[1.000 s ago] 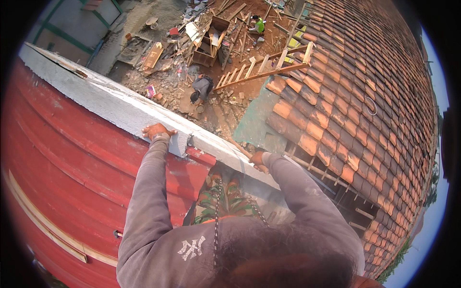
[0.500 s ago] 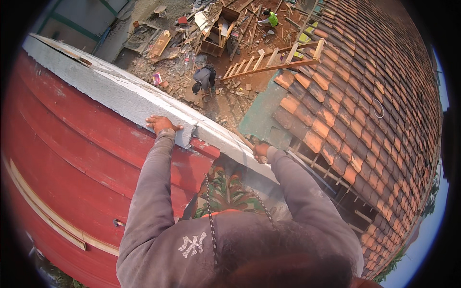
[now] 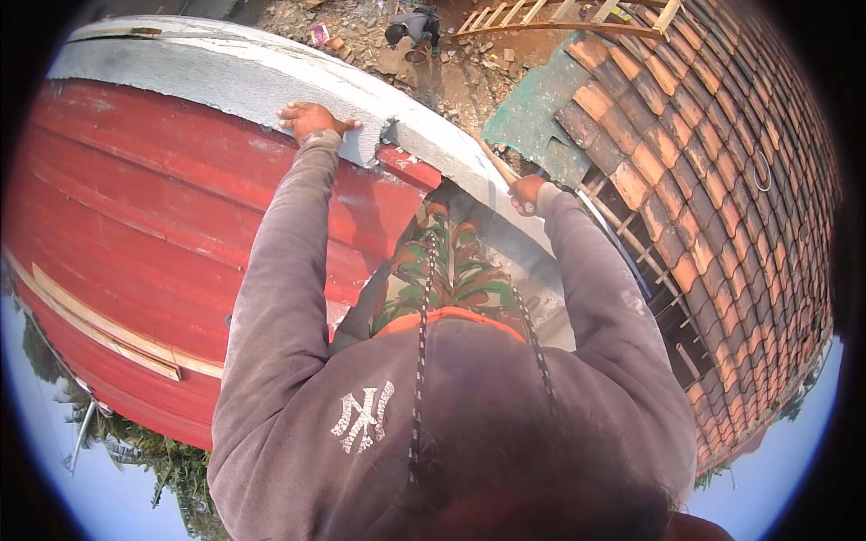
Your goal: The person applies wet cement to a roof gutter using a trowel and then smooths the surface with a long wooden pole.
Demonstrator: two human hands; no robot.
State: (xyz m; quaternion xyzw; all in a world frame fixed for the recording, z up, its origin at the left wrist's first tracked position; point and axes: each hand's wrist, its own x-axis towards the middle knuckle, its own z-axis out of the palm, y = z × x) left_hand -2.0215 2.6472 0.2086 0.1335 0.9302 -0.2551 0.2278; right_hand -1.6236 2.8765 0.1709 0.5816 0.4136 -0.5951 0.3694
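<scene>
My left hand point(image 3: 314, 120) lies with fingers apart on the rough grey-white side of the wall point(image 3: 216, 79), close to a broken edge where the plaster ends. My right hand point(image 3: 526, 192) is closed round a wooden handle point(image 3: 494, 158) on the far side of the gap in front of me. The handle slants up and left over the wall's white top; what sits at its far end cannot be made out. Between my arms, my camouflage-clad legs point(image 3: 451, 270) are beside the broken wall end.
Red metal roofing point(image 3: 162, 198) spreads at left, with wooden strips point(image 3: 108, 325) on it. At right is a tiled roof point(image 3: 686, 153) with bare battens at its edge. Below, a co-worker point(image 3: 417, 27) bends over rubble near a wooden ladder point(image 3: 559, 24). A green sheet point(image 3: 538, 104) hangs nearby.
My view has tilted down toward my body, so the wall, hands and ground sit higher in the picture. My left hand stays on the wall, and my right keeps hold of the handle.
</scene>
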